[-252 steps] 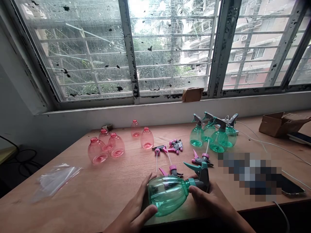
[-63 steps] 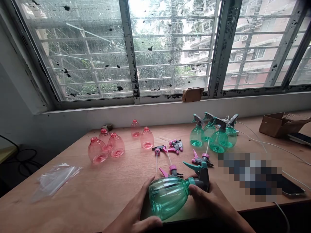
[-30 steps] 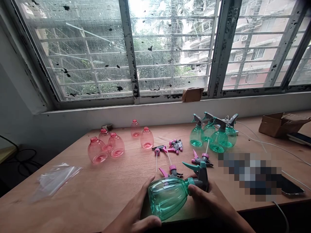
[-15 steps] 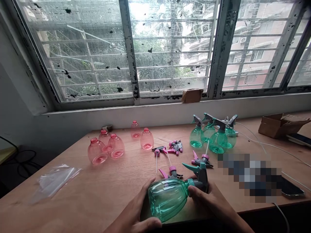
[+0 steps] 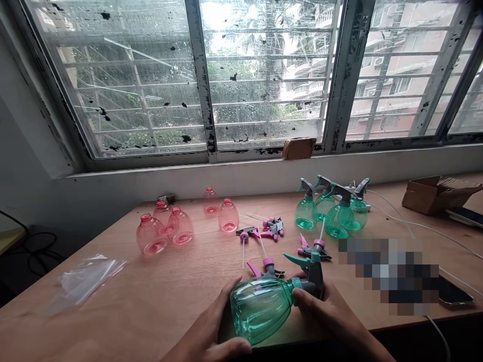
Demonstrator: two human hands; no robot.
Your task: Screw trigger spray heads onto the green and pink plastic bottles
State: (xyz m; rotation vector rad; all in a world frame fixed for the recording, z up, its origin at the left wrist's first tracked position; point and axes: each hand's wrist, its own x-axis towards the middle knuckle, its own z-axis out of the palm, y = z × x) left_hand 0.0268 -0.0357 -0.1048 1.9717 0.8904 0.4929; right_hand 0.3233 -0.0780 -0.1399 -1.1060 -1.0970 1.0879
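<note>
At the near edge of the table [image 5: 151, 301], on its side between left hand [image 5: 212, 327] and right hand [image 5: 322, 304], a spray bottle [image 5: 262, 309], neck to the right; just behind, loose spray heads [image 5: 268, 262]; farther back, headless bottles [image 5: 181, 226] to the left and headed bottles [image 5: 339, 218] to the right; plastic bags [image 5: 86, 281] at front left; phone [image 5: 455, 291] to the right, box [image 5: 426, 196] well behind it; window [image 5: 264, 75] beyond the table.

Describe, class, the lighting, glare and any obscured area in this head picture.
Head view: bright daylight bleaches the window near its top middle; head view: pale highlights streak the held green bottle; head view: a blocky pixelated patch hides part of the table.
</note>
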